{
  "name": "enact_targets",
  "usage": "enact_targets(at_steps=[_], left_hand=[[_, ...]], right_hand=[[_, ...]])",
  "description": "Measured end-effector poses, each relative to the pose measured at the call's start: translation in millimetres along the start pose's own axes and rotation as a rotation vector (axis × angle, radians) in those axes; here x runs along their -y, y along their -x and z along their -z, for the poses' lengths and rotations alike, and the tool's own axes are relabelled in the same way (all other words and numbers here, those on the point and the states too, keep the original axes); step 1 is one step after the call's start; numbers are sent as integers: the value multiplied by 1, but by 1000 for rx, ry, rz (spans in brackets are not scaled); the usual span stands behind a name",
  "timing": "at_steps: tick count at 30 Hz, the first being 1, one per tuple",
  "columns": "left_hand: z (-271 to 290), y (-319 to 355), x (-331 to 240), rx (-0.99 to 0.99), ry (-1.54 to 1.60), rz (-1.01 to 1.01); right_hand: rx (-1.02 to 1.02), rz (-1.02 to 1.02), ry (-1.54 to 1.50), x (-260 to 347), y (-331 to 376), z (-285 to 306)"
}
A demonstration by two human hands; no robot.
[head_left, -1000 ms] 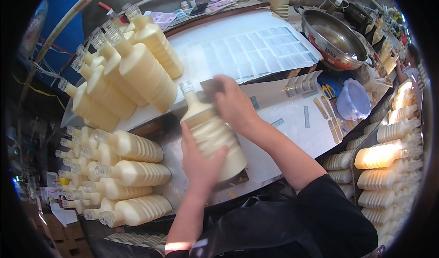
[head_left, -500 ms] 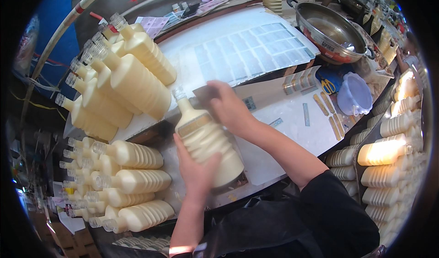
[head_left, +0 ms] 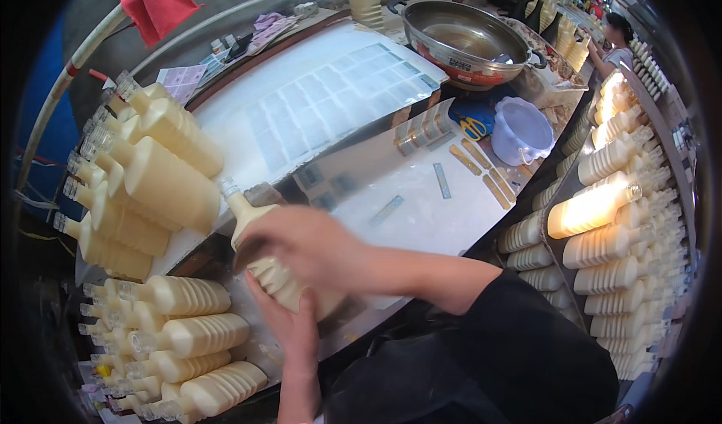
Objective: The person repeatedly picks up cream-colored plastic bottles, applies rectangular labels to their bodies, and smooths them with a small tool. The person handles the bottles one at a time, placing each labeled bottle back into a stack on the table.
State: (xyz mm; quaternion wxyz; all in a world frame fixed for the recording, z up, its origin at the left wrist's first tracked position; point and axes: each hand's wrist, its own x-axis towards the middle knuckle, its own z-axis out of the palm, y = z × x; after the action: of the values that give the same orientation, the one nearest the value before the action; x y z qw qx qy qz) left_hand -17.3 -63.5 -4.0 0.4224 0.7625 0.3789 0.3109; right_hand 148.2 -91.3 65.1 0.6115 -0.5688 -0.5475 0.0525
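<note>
Bearing printed characters, a steel pan (head_left: pixel 450 60) sits at the far-right corner of the table (head_left: pixel 265 340). By the near edge, the left hand (head_left: pixel 292 325) cradles a cream ribbed bottle (head_left: pixel 275 283), its long axis slanting, neck far-left; the blurred right hand (head_left: pixel 310 245) grips a thin dark piece (head_left: pixel 247 252), perhaps a scraper. A red cloth (head_left: pixel 156 7) hangs beyond.

Your left hand (head_left: pixel 292 325) cups a cream bottle (head_left: pixel 277 280), right hand (head_left: pixel 310 245) kinda blurry over it, yellow scissors (head_left: pixel 474 128) by the bucket (head_left: pixel 516 144).
</note>
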Motion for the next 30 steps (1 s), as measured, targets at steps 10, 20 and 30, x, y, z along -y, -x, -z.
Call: enact_targets(at_steps=[10,20,30], left_hand=[[-6,3,-12,6,192,32],[-8,4,-6,-13,184,9],[-8,5,-12,-24,143,54]], right_hand=[[61,-532,1011,-132,94,161],[512,-755,1028,-84,130,160],[467,-578,712,22,206,139]])
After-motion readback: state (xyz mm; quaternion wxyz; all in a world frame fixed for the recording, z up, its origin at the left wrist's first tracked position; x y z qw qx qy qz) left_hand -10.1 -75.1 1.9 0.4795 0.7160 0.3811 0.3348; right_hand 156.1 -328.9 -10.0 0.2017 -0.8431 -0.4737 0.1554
